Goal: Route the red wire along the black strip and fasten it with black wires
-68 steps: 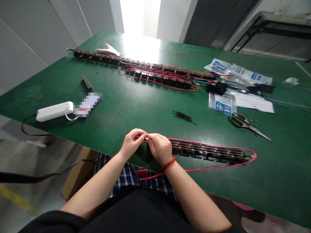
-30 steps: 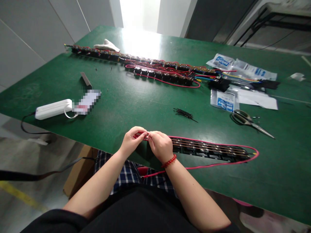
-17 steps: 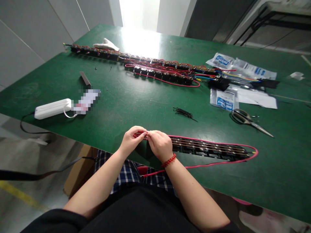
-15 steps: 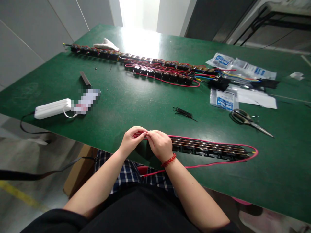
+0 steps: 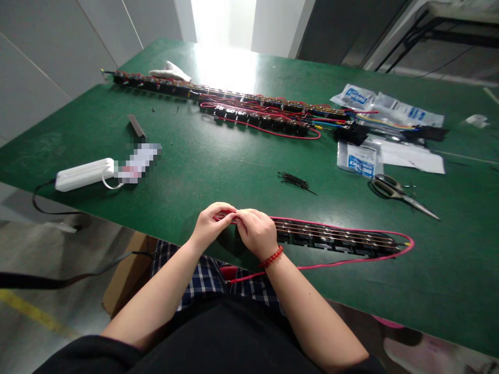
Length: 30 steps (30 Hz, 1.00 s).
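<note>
Both hands meet at the left end of a long black wired strip (image 5: 331,240) lying near the table's front edge. My left hand (image 5: 212,223) is closed around a red wire (image 5: 220,214), thumb and fingers pinched together. My right hand (image 5: 255,231) is also closed, its fingertips touching the left ones; whatever it pinches is hidden behind the fingers. A red cable (image 5: 366,261) runs along the strip, loops round its right end and comes back under my right wrist to my lap. Thin copper-coloured wires lie along the strip's top.
Black cable ties (image 5: 295,181) lie in a small pile beyond the hands. Scissors (image 5: 401,195) rest at the right, near plastic bags (image 5: 360,158). Longer wired strips (image 5: 234,98) stretch across the back. A white power strip (image 5: 84,174) is at the left, on the green table (image 5: 218,161).
</note>
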Motion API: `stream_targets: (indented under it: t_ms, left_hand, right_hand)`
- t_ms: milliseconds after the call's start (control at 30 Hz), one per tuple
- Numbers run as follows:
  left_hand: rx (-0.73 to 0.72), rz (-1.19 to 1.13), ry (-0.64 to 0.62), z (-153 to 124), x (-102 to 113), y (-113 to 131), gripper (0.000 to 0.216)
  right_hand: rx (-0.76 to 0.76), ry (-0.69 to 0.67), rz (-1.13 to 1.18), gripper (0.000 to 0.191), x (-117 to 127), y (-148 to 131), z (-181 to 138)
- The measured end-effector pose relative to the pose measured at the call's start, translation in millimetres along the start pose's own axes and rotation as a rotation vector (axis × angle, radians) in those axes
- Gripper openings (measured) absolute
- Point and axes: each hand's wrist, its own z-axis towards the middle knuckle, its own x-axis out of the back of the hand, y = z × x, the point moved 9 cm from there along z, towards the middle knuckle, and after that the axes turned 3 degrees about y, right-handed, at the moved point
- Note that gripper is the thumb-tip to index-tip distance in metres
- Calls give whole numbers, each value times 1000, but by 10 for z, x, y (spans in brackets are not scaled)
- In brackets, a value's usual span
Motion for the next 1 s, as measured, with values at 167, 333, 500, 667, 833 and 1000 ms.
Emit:
stream_targets:
  t_ms: [167,333,500,667,833,1000]
  left_hand:
    - [-9,5,17,0,16,0,21]
    - [-4,2,21,-1,19,-8,20]
    - [20,-38,4,-4,-1,-13,19]
    - [5,-33,-3,-1,-2,-18,21]
    - [22,-28,0,-1,1,-50,20]
    - [36,-43,16,-9,0,-32,18]
  right_hand:
    - [-2,-5,4,15,-7,4,-6]
    - [-10,-11,15,15,-12,9,-5]
    - [-31,-6,8,12,-17,34,-9]
    - [-33,-21,10,13,-37,42,-14]
    - [-18,-21,16,13,-34,31,-15]
    - [-9,-19,8,12,-33,25,-20]
